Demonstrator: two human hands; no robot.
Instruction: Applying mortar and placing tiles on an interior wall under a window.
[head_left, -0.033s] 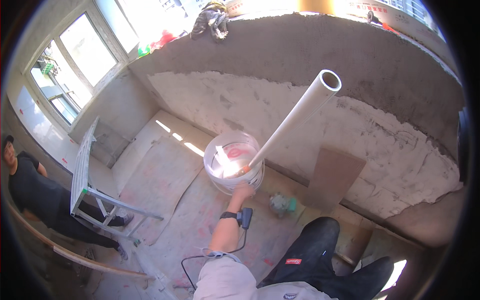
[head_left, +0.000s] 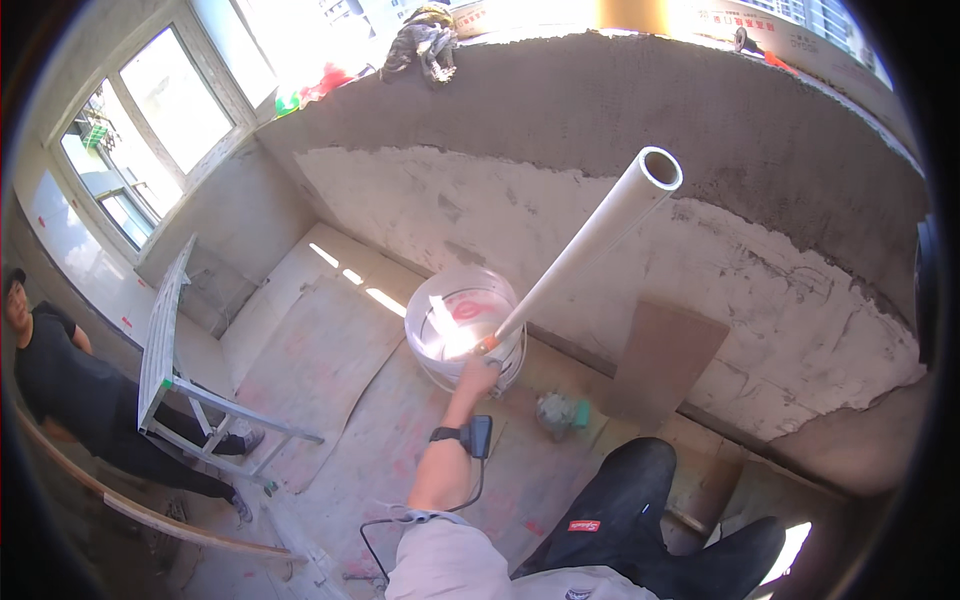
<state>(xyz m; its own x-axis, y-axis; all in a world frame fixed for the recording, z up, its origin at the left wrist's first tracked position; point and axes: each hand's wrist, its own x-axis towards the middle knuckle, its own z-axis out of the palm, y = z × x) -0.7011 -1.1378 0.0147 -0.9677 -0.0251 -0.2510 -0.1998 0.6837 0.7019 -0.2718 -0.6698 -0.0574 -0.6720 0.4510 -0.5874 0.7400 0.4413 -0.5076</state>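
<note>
A: What am I looking at from here?

B: I see 1 hand, the left hand (head_left: 478,375), stretched out and closed around the lower end of a long white pipe (head_left: 590,248). The pipe's low end sits at the bucket (head_left: 432,345), right by its near rim; the open top end leans up and away, toward the plastered wall (head_left: 760,290) behind the bucket.

A: And the right hand?

B: Not in view.

A: Which step is this?

B: I judge the pipe is being worked in the bucket, like stirring. Next calls for a firm hold, keeping the low end inside the rim.
</note>
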